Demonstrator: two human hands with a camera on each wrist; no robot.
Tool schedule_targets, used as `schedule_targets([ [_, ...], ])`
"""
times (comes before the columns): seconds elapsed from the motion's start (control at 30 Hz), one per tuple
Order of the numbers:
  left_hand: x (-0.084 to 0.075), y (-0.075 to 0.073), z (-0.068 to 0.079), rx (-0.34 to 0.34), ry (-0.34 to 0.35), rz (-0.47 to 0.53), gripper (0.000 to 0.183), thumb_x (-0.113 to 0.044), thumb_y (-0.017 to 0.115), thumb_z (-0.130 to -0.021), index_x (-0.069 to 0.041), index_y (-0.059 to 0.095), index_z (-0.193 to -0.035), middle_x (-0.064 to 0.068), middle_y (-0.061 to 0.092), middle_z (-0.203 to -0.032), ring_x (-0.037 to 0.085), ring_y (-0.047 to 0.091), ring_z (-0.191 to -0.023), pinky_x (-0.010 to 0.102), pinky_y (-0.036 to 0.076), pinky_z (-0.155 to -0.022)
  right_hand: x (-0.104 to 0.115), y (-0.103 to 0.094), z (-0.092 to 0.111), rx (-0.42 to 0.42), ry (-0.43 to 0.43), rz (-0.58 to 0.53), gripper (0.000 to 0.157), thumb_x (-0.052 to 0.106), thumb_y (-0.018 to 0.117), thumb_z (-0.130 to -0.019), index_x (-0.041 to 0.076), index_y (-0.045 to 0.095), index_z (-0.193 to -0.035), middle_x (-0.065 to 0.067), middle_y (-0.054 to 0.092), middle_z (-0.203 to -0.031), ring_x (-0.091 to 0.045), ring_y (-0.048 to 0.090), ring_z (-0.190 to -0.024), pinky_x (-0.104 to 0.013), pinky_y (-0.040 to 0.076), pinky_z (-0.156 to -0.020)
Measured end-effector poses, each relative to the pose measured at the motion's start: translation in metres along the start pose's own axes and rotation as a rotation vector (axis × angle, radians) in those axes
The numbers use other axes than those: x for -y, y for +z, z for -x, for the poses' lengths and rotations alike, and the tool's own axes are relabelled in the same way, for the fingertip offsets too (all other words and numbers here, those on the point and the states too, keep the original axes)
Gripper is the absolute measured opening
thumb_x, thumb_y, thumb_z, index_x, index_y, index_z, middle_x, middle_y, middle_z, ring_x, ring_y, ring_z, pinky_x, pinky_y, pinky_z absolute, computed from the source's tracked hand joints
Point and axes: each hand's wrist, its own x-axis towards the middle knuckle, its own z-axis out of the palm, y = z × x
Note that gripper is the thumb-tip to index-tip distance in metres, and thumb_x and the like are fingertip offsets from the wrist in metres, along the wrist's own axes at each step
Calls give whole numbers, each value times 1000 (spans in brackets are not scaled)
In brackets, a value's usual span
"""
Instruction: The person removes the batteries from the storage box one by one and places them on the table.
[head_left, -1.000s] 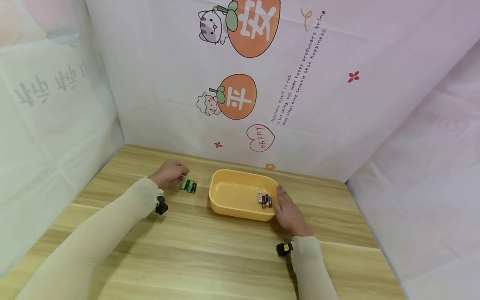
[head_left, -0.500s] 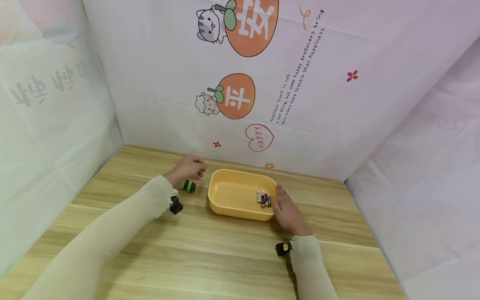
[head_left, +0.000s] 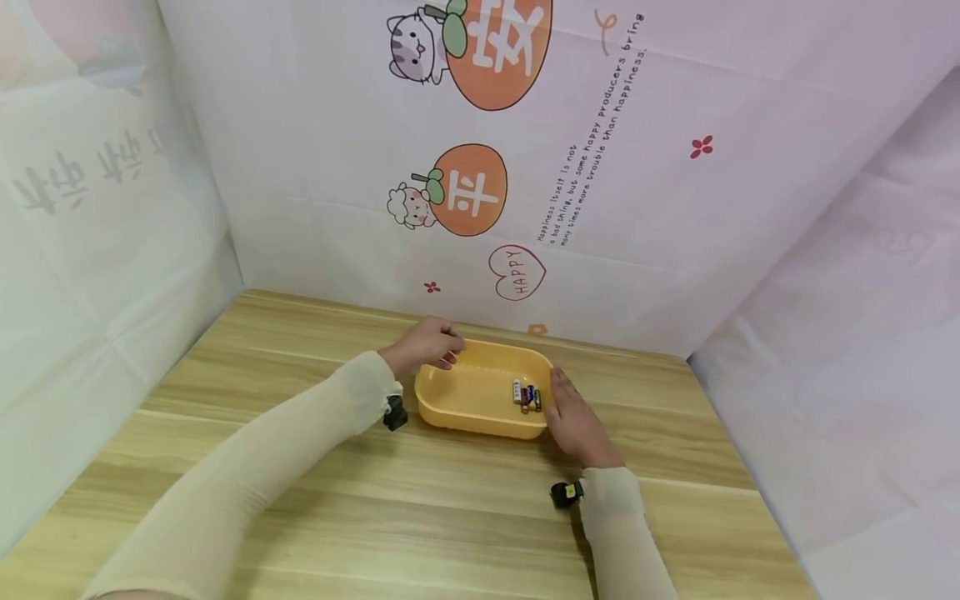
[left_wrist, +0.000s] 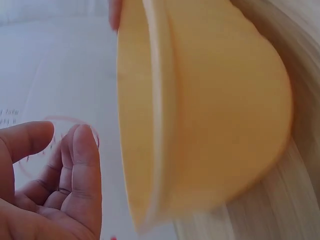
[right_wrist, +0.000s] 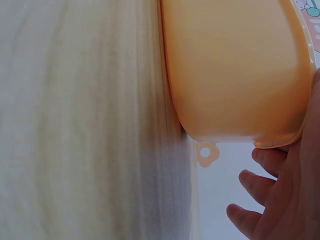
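A yellow plastic tub (head_left: 480, 427) stands on the wooden table, with several small batteries (head_left: 526, 395) lying at its right end. My left hand (head_left: 427, 343) is over the tub's left end, fingers bent loosely. In the left wrist view, its thumb and fingers (left_wrist: 86, 165) are apart, with no object visible between them, beside the tub's rim (left_wrist: 159, 110). My right hand (head_left: 579, 421) rests against the tub's right end with its fingers extended. In the right wrist view, the fingers (right_wrist: 257, 187) are spread, the uppermost right at the rim (right_wrist: 280, 145).
The wooden table (head_left: 420, 517) ends at a printed white cloth (head_left: 615, 275) behind, with plain cloth sides at left and right. A small black camera (head_left: 394, 413) sits on my left wrist, another camera (head_left: 567, 494) on my right.
My left hand has moved right, from beside a row of green and dark batteries to over the tub. That row is now out of sight behind the left sleeve. The right hand stays put.
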Motion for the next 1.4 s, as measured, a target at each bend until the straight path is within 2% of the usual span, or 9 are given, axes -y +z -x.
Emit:
schedule_targets([
  [0.1,0,11,-6,41,19,4,21,-11,62,-96,6,63,-109,30,57,-116,40,63,-96,49,54,-86,1,1,-1,2,7,-7,59,18,31,-103,-1,8,-154,-16,10,-160,-35,13,-145,-50,17,-116],
  [0.23,6,20,-13,50,3,13,23,-11,63,-95,8,63,-109,29,57,-117,33,66,-88,43,58,-79,4,3,-3,11,5,-17,60,19,30,-103,0,7,-154,-17,10,-160,-35,12,-145,-50,16,-116],
  [0.33,9,24,-17,42,-31,46,23,-9,63,-95,8,63,-110,28,58,-117,32,66,-88,40,59,-76,7,4,-4,6,0,-18,60,20,30,-103,0,7,-154,-17,11,-160,-33,12,-146,-49,16,-117],
  [0.47,11,27,-18,39,-76,80,18,-8,63,-94,5,63,-107,26,59,-113,34,66,-93,40,58,-79,8,4,-4,-15,-12,-11,59,20,32,-103,0,9,-154,-17,13,-160,-33,14,-145,-49,17,-117],
  [0.7,11,32,-21,40,-89,39,18,-10,64,-94,3,65,-107,20,61,-106,29,67,-87,36,59,-74,6,0,-3,-30,-16,-3,59,17,34,-103,-2,10,-154,-18,14,-159,-35,15,-145,-50,18,-116],
  [0.87,12,35,-24,51,-96,40,16,-10,63,-94,3,66,-105,20,61,-105,30,67,-88,39,59,-77,5,-2,-2,-35,-6,3,59,18,32,-102,-3,12,-153,-19,15,-159,-35,15,-145,-50,18,-116],
  [1.03,13,38,-28,55,-113,48,13,-9,64,-94,2,66,-101,20,62,-104,32,67,-88,44,57,-83,4,-2,-1,-51,-32,35,58,16,33,-101,-6,14,-152,-22,18,-157,-37,15,-144,-51,18,-116],
  [1.27,11,47,-27,61,-116,6,27,-9,64,-94,12,62,-110,22,63,-105,34,66,-90,44,57,-83,2,-2,1,-44,-37,95,58,17,33,-103,-4,12,-152,-21,17,-158,-36,12,-145,-49,14,-117],
  [1.4,15,52,-31,61,-114,9,28,-10,64,-93,12,63,-109,23,63,-107,35,66,-92,44,57,-82,2,0,1,-47,-37,138,58,20,32,-103,-4,12,-152,-21,16,-158,-35,11,-145,-49,13,-118],
])
